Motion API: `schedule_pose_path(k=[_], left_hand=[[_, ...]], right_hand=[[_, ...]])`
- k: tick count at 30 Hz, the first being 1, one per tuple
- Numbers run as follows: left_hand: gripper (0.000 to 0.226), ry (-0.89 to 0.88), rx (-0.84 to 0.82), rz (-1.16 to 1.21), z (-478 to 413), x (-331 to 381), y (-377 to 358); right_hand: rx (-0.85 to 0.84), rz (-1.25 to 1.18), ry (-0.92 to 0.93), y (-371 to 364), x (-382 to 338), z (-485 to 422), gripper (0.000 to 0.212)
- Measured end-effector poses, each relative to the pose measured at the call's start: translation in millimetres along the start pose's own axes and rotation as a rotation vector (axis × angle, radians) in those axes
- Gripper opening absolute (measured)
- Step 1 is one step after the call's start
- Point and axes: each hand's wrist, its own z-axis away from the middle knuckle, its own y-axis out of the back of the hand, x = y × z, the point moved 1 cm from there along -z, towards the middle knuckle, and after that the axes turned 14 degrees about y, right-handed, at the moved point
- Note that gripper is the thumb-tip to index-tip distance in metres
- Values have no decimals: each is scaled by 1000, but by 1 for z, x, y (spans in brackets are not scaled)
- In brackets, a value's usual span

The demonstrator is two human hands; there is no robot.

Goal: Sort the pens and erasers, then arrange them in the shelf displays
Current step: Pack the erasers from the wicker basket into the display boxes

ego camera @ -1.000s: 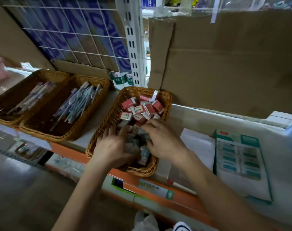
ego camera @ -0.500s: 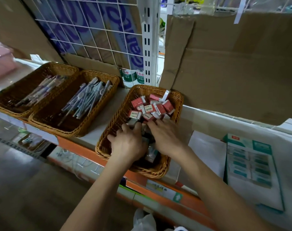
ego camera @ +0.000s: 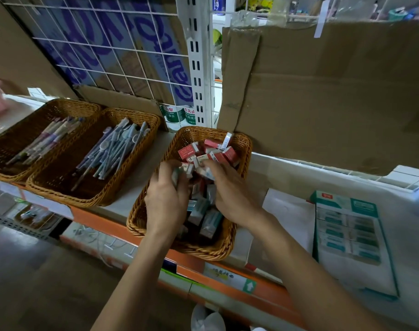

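The erasers [ego camera: 204,177] are lying heaped in the right-hand wicker basket [ego camera: 134,225] on the shelf [ego camera: 145,163], and both hands are working right in the middle of the pile. The red erasers [ego camera: 212,151] are gathering at the far end of the basket, and the teal erasers [ego camera: 203,217] are lying loose at the near end, under the wrists. The left hand [ego camera: 166,199] is curling its grip round a few small erasers at its fingertips, and the right hand [ego camera: 232,194] is doing the same just opposite, its grip closing over pieces where the two colours meet; exactly how many each is holding is hidden by the fingers. This looks like the sorting step for the erasers, splitting them by colour inside the one basket. Further left, the blue-grey pens [ego camera: 112,154] are lying lengthwise in the middle basket [ego camera: 93,201], and more pens [ego camera: 45,139] are sitting in the far-left basket [ego camera: 10,176], so the pens seem already dealt with. The next move is probably calling for carrying each handful to its own end and setting the pieces down tidily, without knocking the red stack over the rim. A boxed pack [ego camera: 347,235] is resting on the shelf to the right, with cardboard [ego camera: 335,91] standing behind.
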Motion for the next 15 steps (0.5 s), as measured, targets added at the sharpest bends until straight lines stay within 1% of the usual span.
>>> schedule_pose_path(k=[2,5,7,9,12,14,15], left_hand=[[19,52,-6,113,-2,3,1],[6,265,-132,438,-2,10,2],[7,407,-188,637,-1,16,0],[8,527,-213,797,-1,20,-3],[21,636,-244,906,0,28,-9],[24,634,-281,925,1,31,-12],[23,603,-295,903,2,33,-14]], right_hand=[[111,-192,-42,11,-2,2,50],[230,-442,-158,24,-2,11,40],[285,-662,-235,28,-1,19,36],[322,-776,-286,32,1,25,31],[374,-879,-344,35,6,32,27],[389,-908,-371,36,9,35,25],[386,-905,-381,37,11,37,25]])
